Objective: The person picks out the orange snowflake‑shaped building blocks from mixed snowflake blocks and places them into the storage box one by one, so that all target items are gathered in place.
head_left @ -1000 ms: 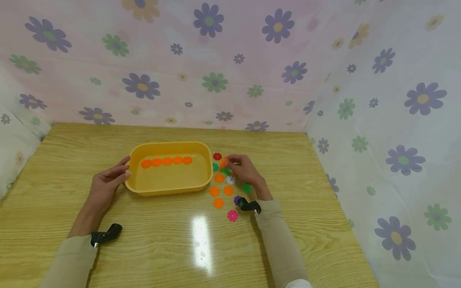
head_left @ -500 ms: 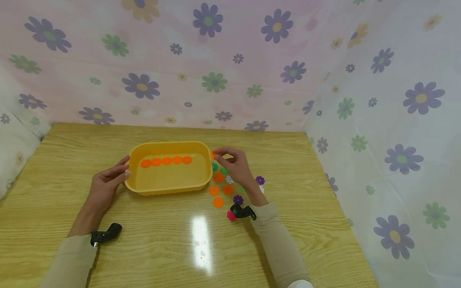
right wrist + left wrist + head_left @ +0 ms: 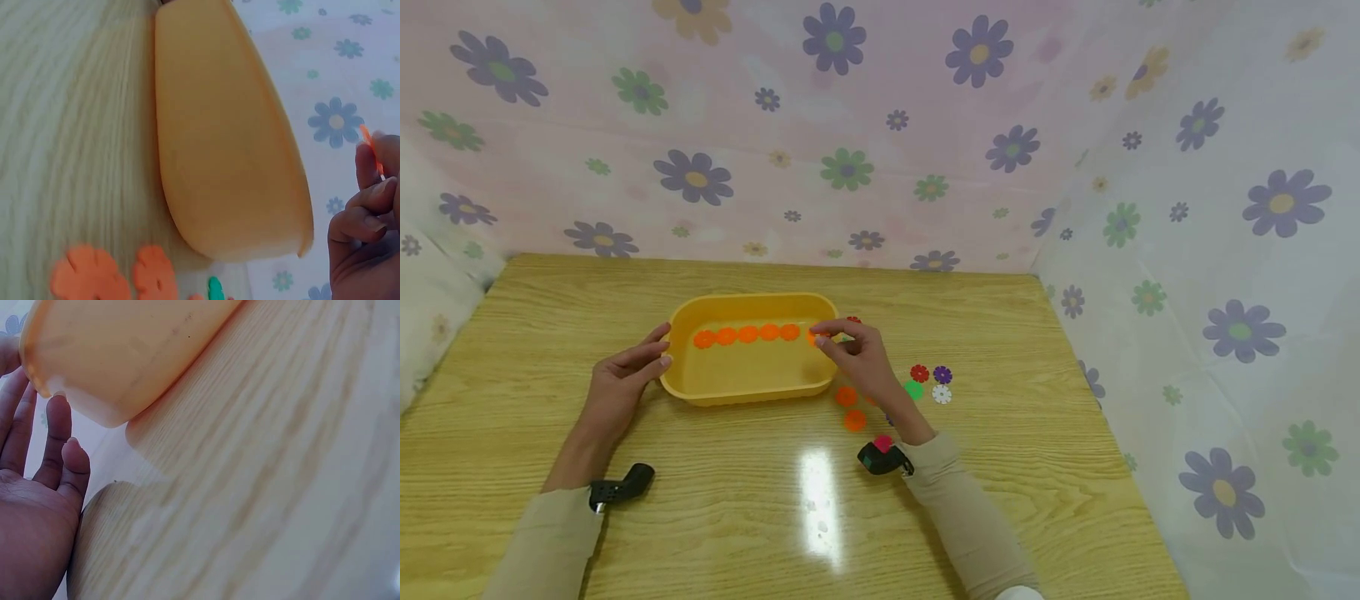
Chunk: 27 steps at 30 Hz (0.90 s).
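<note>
A yellow plastic basin (image 3: 745, 368) stands on the wooden table, with a row of several orange flower-shaped discs (image 3: 748, 334) along its floor. My left hand (image 3: 616, 382) rests at the basin's left end, its fingertips touching the outer side near the rim. Over the basin's right end, my right hand (image 3: 868, 362) pinches another orange flower-shaped disc (image 3: 366, 133) between thumb and index finger. The remaining fingers of that hand are bent beneath, as the right wrist view shows.
Loose flower-shaped discs lie right of the basin, partly hidden by the right hand: orange ones (image 3: 854, 420), a green one (image 3: 913, 390), a white one (image 3: 942, 394), a purple one (image 3: 942, 374) and a red one (image 3: 919, 373). A flowered cloth (image 3: 745, 167) hangs behind the table.
My right hand has carried the pinched orange disc leftward from above the loose discs, across the basin's right rim, to over its inside. The left hand and basin have stayed put.
</note>
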Each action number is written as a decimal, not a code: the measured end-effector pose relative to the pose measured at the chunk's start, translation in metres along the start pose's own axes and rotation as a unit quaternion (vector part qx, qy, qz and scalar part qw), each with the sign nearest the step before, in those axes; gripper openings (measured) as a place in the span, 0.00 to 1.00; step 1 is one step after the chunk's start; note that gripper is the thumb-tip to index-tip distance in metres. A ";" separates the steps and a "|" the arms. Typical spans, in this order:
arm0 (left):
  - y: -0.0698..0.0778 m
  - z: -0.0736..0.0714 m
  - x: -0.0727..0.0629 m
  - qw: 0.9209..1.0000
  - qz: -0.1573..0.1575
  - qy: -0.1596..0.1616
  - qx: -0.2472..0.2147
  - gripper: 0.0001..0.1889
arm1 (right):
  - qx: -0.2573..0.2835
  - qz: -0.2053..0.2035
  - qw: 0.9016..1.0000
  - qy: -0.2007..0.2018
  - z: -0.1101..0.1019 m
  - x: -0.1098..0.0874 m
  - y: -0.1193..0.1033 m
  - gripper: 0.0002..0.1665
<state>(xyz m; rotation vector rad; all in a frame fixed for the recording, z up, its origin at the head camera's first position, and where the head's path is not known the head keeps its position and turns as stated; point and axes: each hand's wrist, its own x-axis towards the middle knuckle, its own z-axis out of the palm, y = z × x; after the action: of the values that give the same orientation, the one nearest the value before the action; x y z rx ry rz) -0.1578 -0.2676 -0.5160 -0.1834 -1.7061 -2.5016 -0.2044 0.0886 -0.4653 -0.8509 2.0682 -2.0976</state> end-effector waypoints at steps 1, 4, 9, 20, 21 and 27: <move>0.000 0.000 0.000 1.000 0.001 0.000 0.000 0.15 | 0.001 0.001 1.000 -0.001 0.003 0.000 0.001 0.12; 0.000 0.000 0.000 1.000 0.002 -0.001 -0.002 0.15 | -0.003 0.006 1.000 0.000 0.013 0.001 0.002 0.11; 0.000 0.000 0.000 1.000 0.003 -0.002 -0.004 0.15 | -0.006 0.005 1.000 0.009 0.025 0.003 0.003 0.11; 0.000 -0.001 -0.001 1.000 0.001 0.000 -0.005 0.15 | -0.084 0.055 0.995 -0.009 0.039 0.006 0.000 0.12; -0.001 -0.001 -0.001 1.000 0.001 0.000 -0.006 0.15 | -0.093 0.062 0.994 -0.011 0.040 0.007 0.000 0.12; 0.000 0.000 0.000 1.000 0.001 -0.003 -0.011 0.16 | -0.142 0.086 0.985 -0.041 0.049 0.013 -0.002 0.13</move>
<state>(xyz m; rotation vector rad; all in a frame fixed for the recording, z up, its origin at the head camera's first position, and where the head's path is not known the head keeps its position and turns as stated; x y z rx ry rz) -0.1575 -0.2678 -0.5162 -0.1944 -1.6800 -2.5221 -0.1936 0.0392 -0.4626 -0.7425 2.3377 -1.6799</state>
